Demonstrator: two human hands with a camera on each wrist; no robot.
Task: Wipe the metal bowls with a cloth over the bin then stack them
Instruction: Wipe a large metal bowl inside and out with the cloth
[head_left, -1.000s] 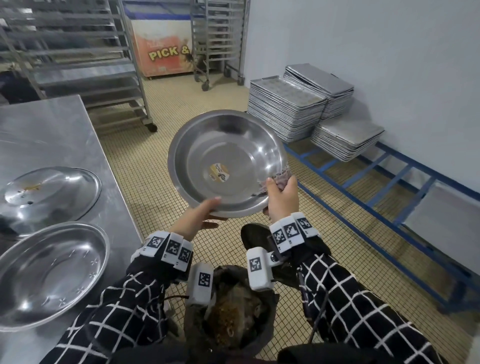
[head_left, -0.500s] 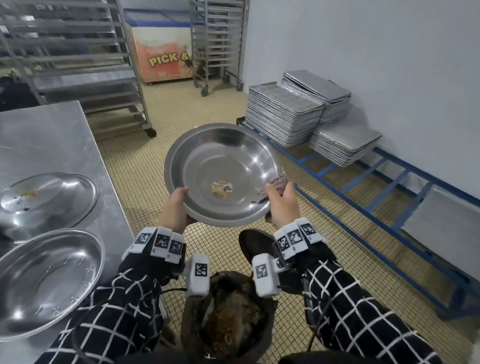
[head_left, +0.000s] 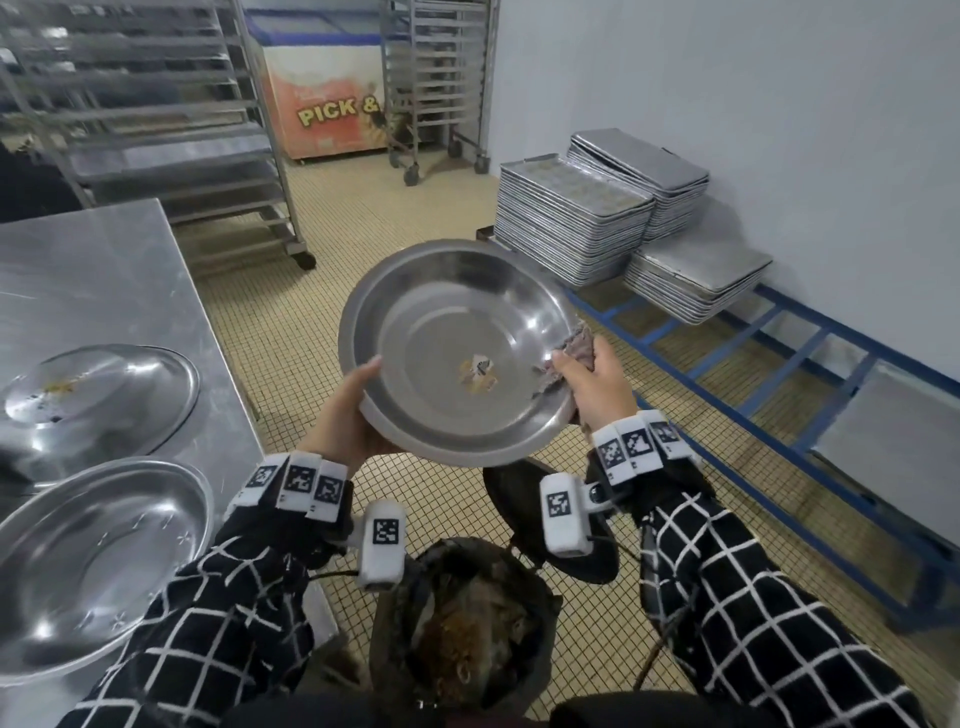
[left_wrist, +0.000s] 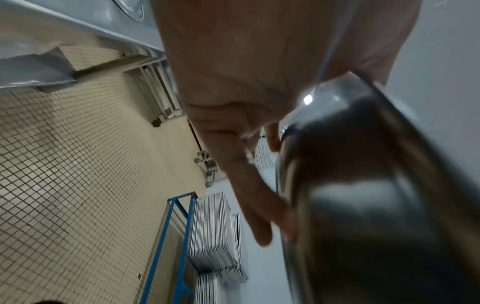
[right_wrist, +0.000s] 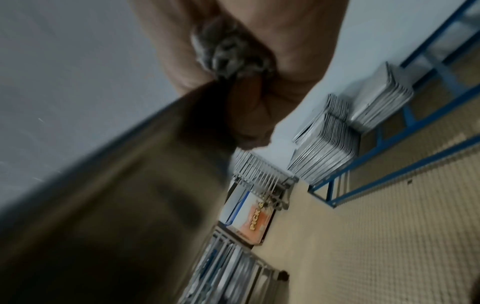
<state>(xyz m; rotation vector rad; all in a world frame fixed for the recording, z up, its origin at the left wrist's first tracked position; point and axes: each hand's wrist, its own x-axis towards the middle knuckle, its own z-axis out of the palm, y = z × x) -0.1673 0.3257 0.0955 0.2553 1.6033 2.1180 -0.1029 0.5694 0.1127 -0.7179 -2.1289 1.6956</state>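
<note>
A steel tabletop (head_left: 104, 270) stands at the left on a floor (head_left: 322, 291) of small beige tiles. Behind it is a tall wheeled rack (head_left: 156, 130) of shelves, with a second rack (head_left: 439, 78) further back beside a chest freezer (head_left: 324, 104) lettered "PICK &". Along the pale wall (head_left: 753, 104) at the right runs a low blue frame (head_left: 810, 374). Three stacks of baking trays (head_left: 571, 228) sit on its far end, and a single flat tray (head_left: 893, 431) lies nearer.

The left hand (head_left: 349, 415) shifted its grip leftward along the bowl's (head_left: 457, 353) near rim; the bowl tilted level.
</note>
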